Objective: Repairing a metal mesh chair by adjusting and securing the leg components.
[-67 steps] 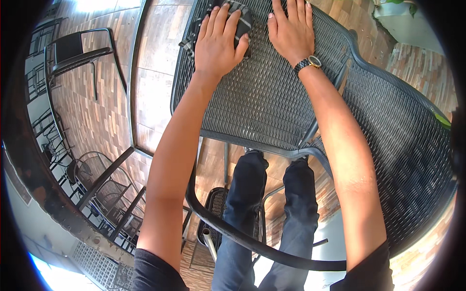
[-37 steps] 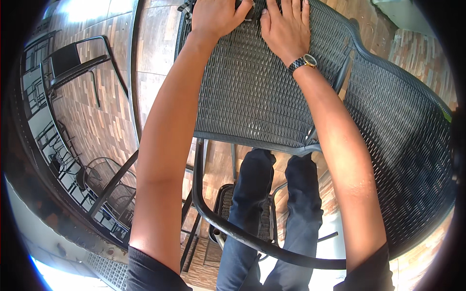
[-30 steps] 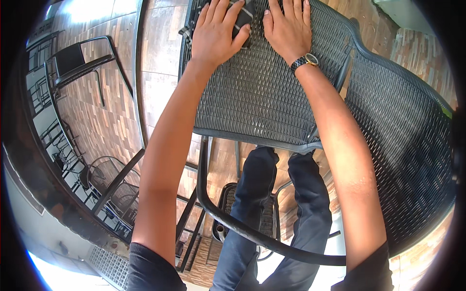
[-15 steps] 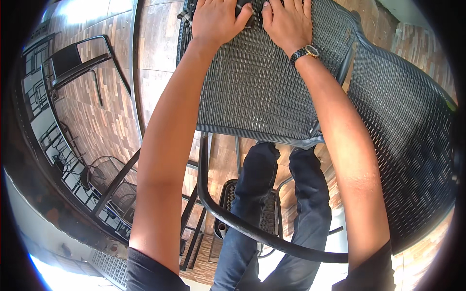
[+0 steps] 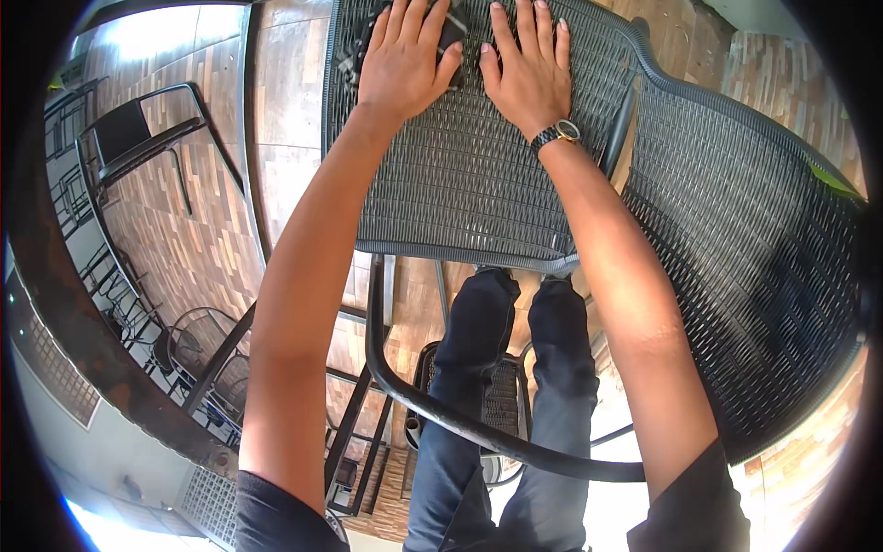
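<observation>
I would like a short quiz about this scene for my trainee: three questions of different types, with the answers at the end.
1. Which hand lies on the dark cloth?
2. True or false: the right arm wears the watch.
3. Choose one. The right hand lies on:
a) the floor
b) the woven seat
c) the trousers

Key:
1. The left hand.
2. True.
3. b
</observation>
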Tool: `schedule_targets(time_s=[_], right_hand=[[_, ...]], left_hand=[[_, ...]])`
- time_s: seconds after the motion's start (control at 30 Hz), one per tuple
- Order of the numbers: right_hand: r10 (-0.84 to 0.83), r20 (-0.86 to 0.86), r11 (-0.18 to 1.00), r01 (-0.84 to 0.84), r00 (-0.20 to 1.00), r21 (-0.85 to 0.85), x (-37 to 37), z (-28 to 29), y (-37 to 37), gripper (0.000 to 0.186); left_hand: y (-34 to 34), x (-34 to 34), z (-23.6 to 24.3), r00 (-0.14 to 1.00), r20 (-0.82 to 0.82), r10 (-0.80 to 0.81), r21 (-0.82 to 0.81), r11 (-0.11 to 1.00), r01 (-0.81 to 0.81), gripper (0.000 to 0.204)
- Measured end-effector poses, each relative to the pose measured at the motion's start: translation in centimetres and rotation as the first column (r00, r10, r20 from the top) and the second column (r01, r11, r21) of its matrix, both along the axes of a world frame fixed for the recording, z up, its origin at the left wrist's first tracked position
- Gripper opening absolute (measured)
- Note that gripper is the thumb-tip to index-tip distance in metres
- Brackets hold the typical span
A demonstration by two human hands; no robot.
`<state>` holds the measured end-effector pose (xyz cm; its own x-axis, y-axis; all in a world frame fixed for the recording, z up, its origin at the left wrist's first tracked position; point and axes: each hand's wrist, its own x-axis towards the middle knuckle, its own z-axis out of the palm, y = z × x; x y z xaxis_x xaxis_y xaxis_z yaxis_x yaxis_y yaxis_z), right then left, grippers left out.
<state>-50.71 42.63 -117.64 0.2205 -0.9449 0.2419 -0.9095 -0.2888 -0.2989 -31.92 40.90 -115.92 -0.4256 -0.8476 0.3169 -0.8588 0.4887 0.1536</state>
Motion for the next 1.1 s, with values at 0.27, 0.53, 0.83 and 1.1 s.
schedule_targets(time_s=[0.27, 0.53, 0.83, 1.1], right_hand=[[-0.007, 0.032, 0.999, 0.006, 0.999, 0.034, -0.2, -1.0, 1.0, 0.057], [0.004, 0.086, 1.000, -0.002, 0.996, -0.024, -0.4, -1.7, 1.0, 0.057], [-0.029, 0.096, 0.999, 0.032, 0.995, -0.032, 0.3, -1.0, 0.7, 0.050], [-0.089, 0.041, 0.985, 0.094, 0.995, -0.146, 0.5, -1.8, 0.9, 0.053]], left_hand=[[2.1, -2.2, -1.5, 0.994, -0.091, 0.059, -0.018, 0.998, -0.060, 0.058], [3.5, -2.4, -1.5, 0.999, -0.024, 0.031, 0.009, 0.999, -0.031, 0.057], [1.1, -2.7, -1.6, 0.991, -0.100, 0.087, -0.047, 0.995, -0.092, 0.056], [1.6, -1.9, -1.2, 0.994, -0.092, 0.061, 0.029, 0.998, -0.059, 0.059]])
